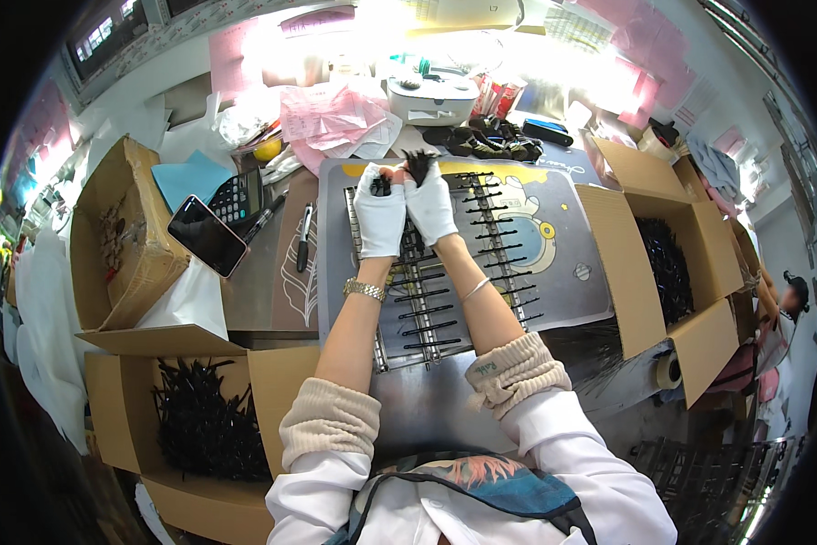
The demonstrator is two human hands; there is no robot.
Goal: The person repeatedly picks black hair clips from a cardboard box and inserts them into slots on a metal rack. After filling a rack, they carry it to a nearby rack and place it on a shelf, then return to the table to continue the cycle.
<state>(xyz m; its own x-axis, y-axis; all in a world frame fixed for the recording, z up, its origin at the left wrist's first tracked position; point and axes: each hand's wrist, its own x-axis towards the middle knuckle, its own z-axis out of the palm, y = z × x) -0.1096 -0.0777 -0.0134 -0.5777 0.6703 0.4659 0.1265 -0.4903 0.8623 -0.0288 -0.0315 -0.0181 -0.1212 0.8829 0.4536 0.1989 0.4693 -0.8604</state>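
My two hands work close together over the far part of a metal rack (418, 309), in white gloves with bare fingertips. My left hand (380, 218) is closed around a small black piece (381, 186), mostly hidden by the glove. Beside it, my right hand (430, 204) pinches a black tuft (419, 165) that looks like bristles or hair and sticks up past the fingers. The rack has several metal rails, each carrying a row of slim black sticks (492, 208). It lies on a grey mat (563, 291) with a cartoon astronaut.
Open cardboard boxes hold thin black pieces (204, 418) at the near left and more black pieces (665, 268) at the right. A phone (207, 234), calculator (239, 196) and black-and-white pen (305, 238) lie left. Behind are pink papers (336, 116), a white device (433, 97) and black bundles (486, 141).
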